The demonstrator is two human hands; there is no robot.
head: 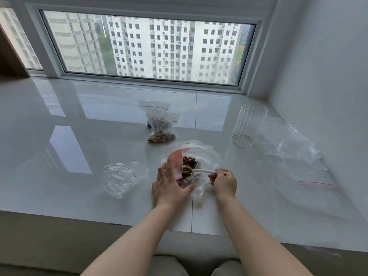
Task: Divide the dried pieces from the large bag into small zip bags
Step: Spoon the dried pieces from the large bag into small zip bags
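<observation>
My right hand [224,183] pinches the white plastic spoon [201,170], its bowl in the brown dried pieces [189,163]. My left hand [171,184] grips the large clear plastic bag [207,156] open at its mouth. An empty small clear zip bag [121,179] lies just left; two filled ones [161,126] sit beyond on the glossy white sill [79,136].

Glossy white tiled worktop [59,120] under a wide window [149,48] with pale high-rise blocks [171,46] beyond; plain white wall [322,56] at right; soft grey daylight.
</observation>
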